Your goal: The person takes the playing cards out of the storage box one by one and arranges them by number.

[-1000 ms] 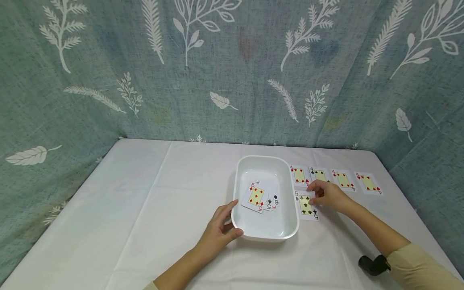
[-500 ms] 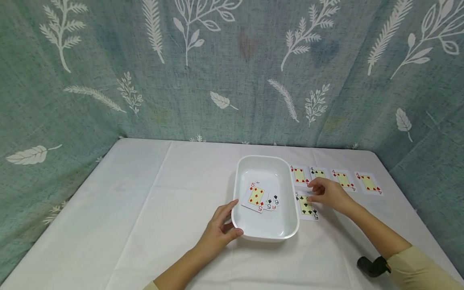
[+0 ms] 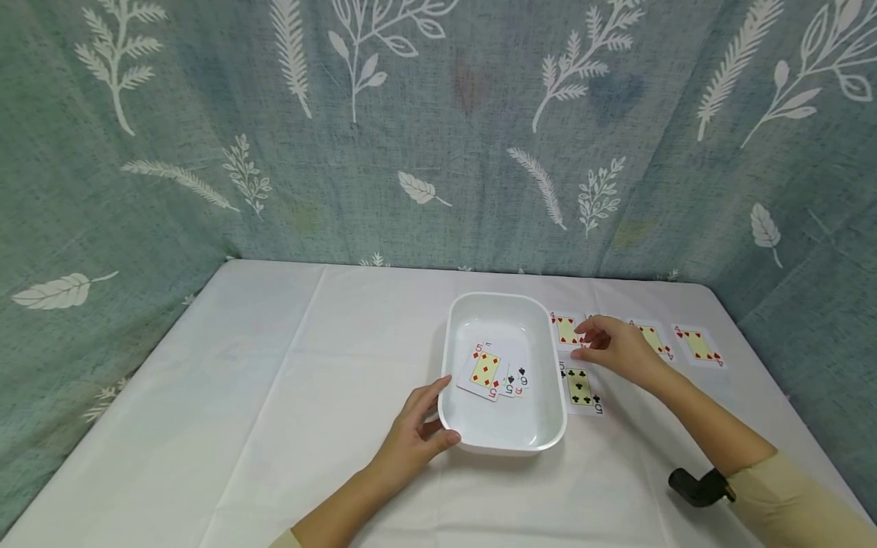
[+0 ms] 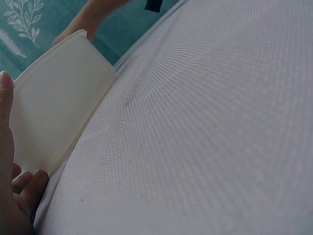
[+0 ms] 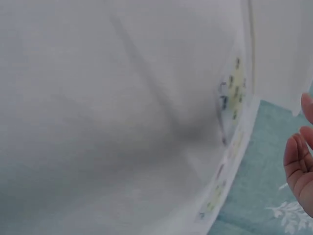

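Cards lie face up on the white-clothed counter (image 3: 274, 396): a row of fours (image 3: 697, 345) at the far right, a five of clubs (image 3: 580, 388) just beside the tray (image 3: 503, 441), and a few more cards (image 3: 495, 373) overlapping inside the tray. The right hand (image 3: 613, 348) hovers over the second four, fingers loosely bent, thumb and forefinger close together; from the head view I cannot tell whether this grip has pinched a card edge or holds nothing. The left hand (image 3: 414, 434) steadies the tray's near-left corner, thumb on the rim, fingers against the outer wall.

A card of this kind is probably very light, thin, springy and slick, and lying flat on cloth gives little to catch. Likely best to press a fingertip on it, slide or bow it, then pinch a lifted short edge or corner.
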Available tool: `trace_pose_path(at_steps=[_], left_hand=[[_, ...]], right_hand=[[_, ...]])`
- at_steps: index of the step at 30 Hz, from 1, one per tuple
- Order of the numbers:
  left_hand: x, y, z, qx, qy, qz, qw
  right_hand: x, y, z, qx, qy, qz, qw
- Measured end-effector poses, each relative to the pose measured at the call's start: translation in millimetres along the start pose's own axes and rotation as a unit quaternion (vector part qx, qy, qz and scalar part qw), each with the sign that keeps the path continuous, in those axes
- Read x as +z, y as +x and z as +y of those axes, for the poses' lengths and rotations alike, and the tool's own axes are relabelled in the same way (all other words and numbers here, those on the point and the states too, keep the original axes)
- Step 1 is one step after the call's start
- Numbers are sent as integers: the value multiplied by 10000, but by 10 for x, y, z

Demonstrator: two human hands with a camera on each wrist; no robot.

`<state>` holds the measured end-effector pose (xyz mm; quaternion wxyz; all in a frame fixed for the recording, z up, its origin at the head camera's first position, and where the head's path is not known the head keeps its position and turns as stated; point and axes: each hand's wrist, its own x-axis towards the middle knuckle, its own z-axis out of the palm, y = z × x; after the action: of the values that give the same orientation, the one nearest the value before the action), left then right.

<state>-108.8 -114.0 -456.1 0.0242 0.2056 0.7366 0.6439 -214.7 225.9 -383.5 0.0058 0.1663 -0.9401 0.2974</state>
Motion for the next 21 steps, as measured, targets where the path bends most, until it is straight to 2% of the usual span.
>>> trace_pose_path(at_steps=[10, 17, 21], left_hand=[[0, 0, -8, 56, 47, 15, 10000], [-3, -3, -27, 111, 42, 17, 9999], [6, -4, -36, 5, 42, 32, 10000]], right_hand=[[-44, 128, -247, -326, 135, 56, 9994], [29, 225, -446, -578, 278, -56, 9979], [83, 265, -521, -732, 351, -130, 9966]])
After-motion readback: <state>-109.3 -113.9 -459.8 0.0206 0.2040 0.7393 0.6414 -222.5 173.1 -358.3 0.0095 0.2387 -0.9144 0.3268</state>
